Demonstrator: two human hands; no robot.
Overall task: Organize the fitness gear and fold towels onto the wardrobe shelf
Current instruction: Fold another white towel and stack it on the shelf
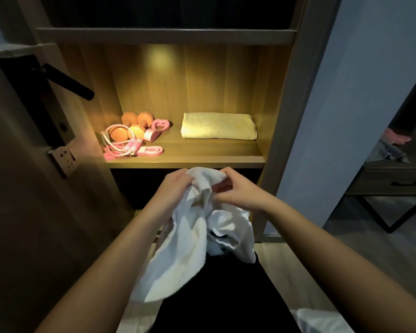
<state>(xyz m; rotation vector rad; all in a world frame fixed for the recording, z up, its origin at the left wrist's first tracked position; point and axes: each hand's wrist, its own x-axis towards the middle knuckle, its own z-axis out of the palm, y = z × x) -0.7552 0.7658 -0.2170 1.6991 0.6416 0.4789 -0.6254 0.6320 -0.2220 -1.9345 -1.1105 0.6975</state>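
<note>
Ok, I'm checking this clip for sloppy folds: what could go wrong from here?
The white towel hangs bunched from the left hand and right hand, gripped close together, so it may fold crooked. Stacked carelessly, it could rumple the folded towel on the shelf.

Shelf (202,158), left: dumbbells (130,126) are laid behind skipping rope (120,147).
Shelf, right: folded towel (218,126) is laid apart from them.
Before shelf: loose towel (192,236) is held by left hand (175,186) and right hand (240,191).

We are in a home bedroom: a lit wooden wardrobe shelf (185,157), a door handle (69,81), a side table (394,179).
</note>
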